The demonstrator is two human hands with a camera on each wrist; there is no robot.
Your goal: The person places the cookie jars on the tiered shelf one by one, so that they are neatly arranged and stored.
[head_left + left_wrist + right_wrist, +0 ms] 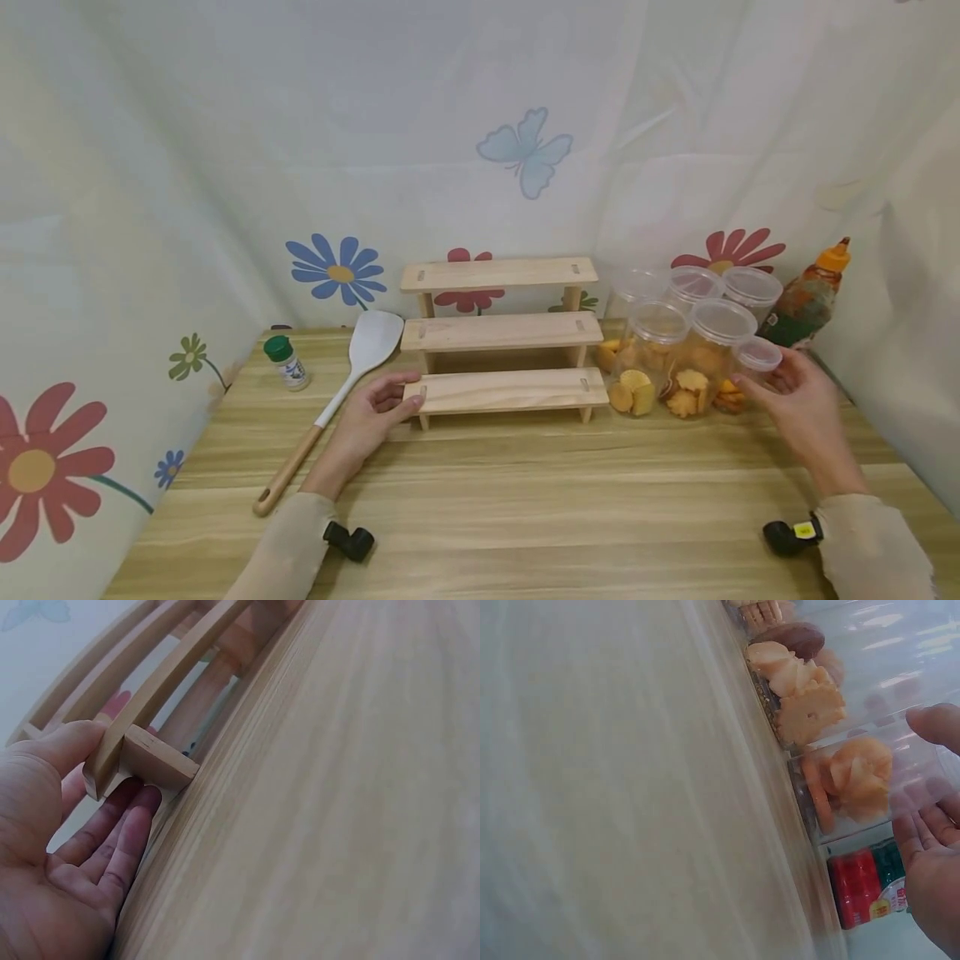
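A three-step wooden display rack (502, 331) stands at the middle of the table. My left hand (363, 427) grips the left end of its lowest step; in the left wrist view the thumb lies over the board and the other fingers (124, 855) are beneath it, by the leg. On the right, my right hand (810, 408) holds a small clear lidded jar (757, 355) between thumb and fingers. Orange-brown crackers (859, 780) lie in the jar's bottom, which is at the tabletop. Larger clear jars of biscuits (686, 392) stand in a cluster just left of it.
A white spatula (375, 337) with a wooden handle lies left of the rack, beside a green-capped shaker (285, 362). Behind my right hand stands a squeeze bottle (810, 300) with an orange cap. A flower-printed curtain (420, 100) borders the wooden table (525, 500) at the back.
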